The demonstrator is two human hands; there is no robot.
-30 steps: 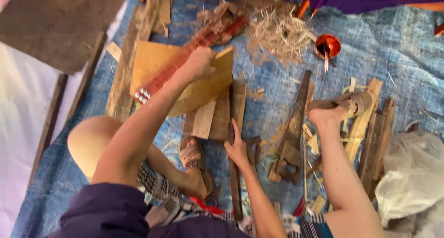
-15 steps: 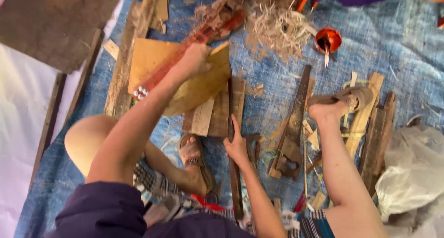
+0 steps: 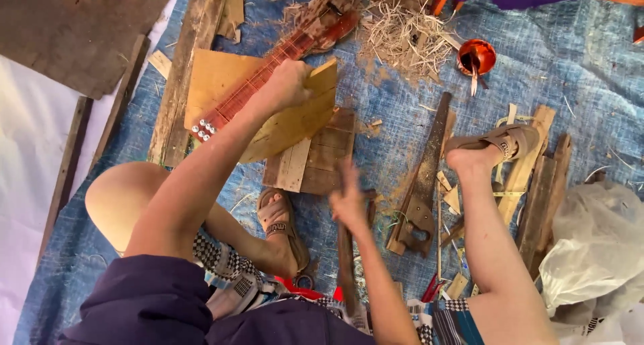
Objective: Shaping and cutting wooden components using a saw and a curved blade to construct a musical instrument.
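Left hand (image 3: 285, 83) had its fingers clamped on the plywood sheet (image 3: 282, 120), steadying it, while the blurred right hand (image 3: 349, 201) rested on a wooden stick (image 3: 345, 264), grip unclear, so a firmer hold seemingly came next

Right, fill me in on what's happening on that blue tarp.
A person sits on the blue tarp among wood scraps. Their left hand grips a red stringed instrument by its neck, laid across a plywood sheet. Their right hand, blurred, is at a long dark wooden strip between the legs; the grip is unclear. A handsaw lies beside the right foot, with wood shavings and a small red pot further off.
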